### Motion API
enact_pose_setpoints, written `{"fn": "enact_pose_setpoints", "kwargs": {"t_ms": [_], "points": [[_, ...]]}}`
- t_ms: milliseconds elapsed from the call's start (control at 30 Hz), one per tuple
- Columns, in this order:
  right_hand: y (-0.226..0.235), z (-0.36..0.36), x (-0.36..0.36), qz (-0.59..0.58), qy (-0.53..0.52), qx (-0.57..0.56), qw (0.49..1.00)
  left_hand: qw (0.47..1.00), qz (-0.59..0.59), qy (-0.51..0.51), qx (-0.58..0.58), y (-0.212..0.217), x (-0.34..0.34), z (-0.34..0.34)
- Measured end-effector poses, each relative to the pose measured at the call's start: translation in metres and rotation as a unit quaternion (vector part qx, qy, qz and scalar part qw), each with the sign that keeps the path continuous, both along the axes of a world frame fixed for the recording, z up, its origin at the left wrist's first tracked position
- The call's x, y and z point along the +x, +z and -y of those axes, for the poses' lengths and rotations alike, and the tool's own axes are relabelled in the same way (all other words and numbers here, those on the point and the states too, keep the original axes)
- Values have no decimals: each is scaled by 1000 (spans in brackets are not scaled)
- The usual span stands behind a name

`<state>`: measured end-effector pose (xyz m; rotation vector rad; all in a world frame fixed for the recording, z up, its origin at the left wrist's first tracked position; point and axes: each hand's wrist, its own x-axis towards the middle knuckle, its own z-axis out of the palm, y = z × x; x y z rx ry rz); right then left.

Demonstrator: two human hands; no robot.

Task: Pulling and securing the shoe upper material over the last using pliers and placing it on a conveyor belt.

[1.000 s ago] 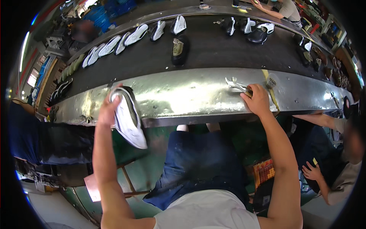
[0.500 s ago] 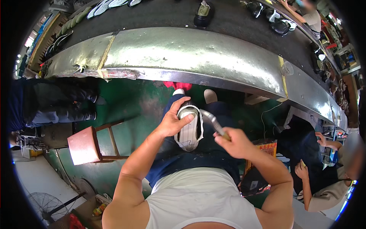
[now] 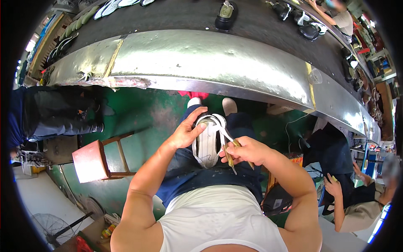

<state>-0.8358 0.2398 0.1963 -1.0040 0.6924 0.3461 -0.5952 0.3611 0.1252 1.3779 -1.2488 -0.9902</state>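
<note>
Seen from above, a seated person works over their lap. At far left, another person in dark trousers (image 3: 54, 117) sits on the green floor side, with a small red-topped wooden stool (image 3: 90, 161) just beside them and a floor fan (image 3: 54, 229) near the lower edge. The left hand (image 3: 187, 134) is wrapped around the left side of a white sports shoe (image 3: 208, 143), thumb across its upper, gripping it firmly. The shoe rests on the person's blue-trousered lap, toe pointing toward the body, between the two hands. The right hand (image 3: 247, 151) touches the shoe's right side and is closed around a thin tool with a yellowish handle (image 3: 230, 157), whose metal tip points down toward the lap. White laces loop over the shoe's opening. Above the hands, a long curved metal table (image 3: 201, 59) edge runs across the view, well apart from the shoe; more shoes (image 3: 226, 14) lie on the dark belt behind it. Open green floor lies between stool and knees. At right, another seated person (image 3: 357, 201) is close by.
</note>
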Motion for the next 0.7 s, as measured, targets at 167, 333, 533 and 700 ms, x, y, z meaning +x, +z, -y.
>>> {"fn": "enact_pose_setpoints", "kwargs": {"t_ms": [167,333,533,700], "points": [[-11,16,13,-9,78,-45,996,999,41,25,17,0,5,1],[-55,3,14,41,100,-437,893,999,19,47,1,-16,8,5],[-86,-5,13,119,23,-576,808,999,-2,40,-33,-25,12,9],[-49,-14,6,2,127,-602,788,994,-95,53,5,-23,6,6]]}}
